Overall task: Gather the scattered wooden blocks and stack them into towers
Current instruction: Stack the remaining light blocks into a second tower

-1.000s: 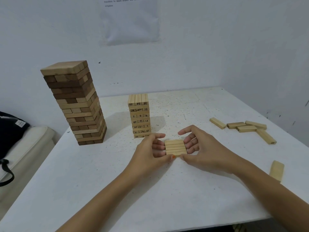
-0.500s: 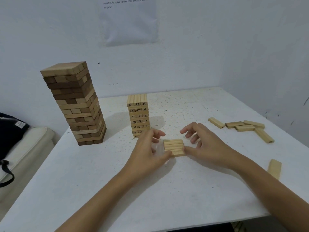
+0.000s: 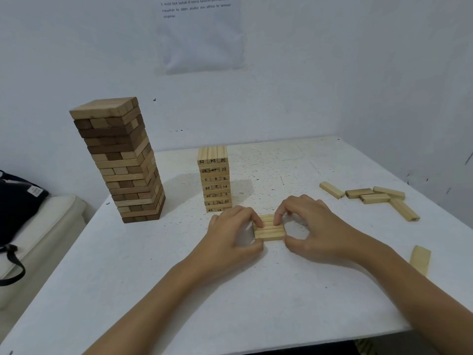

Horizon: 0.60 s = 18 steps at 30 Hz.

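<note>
A small bundle of pale wooden blocks [image 3: 269, 230] lies side by side on the white table [image 3: 153, 290]. My left hand [image 3: 233, 239] grips its left end with curled fingers and thumb. My right hand [image 3: 314, 226] pinches its right end, index finger on top, thumb at the near edge. Just behind stands a short tower of numbered pale blocks [image 3: 215, 179]. A taller tower of mixed dark and light blocks [image 3: 120, 160] stands at the back left.
Several loose pale blocks [image 3: 371, 197] lie scattered at the right, and a single block [image 3: 419, 260] rests near the right front edge. A dark bag [image 3: 18, 206] sits on a cushioned seat left of the table. Walls close the back and right.
Both hands went from loosely framing the bundle with straighter fingers to curling round its ends. The bundle has stayed in about the same spot.
</note>
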Motion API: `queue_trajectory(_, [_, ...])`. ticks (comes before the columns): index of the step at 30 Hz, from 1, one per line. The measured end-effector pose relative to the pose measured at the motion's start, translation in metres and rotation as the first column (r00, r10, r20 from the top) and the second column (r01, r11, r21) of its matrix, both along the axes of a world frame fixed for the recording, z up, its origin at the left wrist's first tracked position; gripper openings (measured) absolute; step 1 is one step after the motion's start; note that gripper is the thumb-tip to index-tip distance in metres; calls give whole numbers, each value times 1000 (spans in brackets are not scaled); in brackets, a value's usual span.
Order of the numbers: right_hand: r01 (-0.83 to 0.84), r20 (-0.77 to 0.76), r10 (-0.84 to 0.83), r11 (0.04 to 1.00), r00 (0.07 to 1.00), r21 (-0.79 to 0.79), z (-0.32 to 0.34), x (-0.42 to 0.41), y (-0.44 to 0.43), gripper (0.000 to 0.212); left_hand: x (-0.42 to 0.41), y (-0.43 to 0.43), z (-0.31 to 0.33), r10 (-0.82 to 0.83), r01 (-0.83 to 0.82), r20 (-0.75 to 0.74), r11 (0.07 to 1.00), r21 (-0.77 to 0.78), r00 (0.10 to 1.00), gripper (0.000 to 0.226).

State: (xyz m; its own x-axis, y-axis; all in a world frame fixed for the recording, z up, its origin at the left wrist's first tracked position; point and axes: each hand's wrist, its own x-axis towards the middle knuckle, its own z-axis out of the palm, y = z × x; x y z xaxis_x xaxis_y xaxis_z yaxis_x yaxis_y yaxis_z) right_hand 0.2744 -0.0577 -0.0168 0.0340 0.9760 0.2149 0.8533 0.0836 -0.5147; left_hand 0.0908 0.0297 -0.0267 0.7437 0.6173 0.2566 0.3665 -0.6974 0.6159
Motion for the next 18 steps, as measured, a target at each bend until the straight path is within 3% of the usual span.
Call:
queue_trajectory(8, [5,-40,-6,1000,999,-8,3,1,-2,29,-5,5,2,-21,21,23,1000,-12,1000,26])
queue_trajectory(18, [-85,-335,107,993,936,80,20,10,-4,33,-14,3,23,-33,42,242,999,-33,970,24])
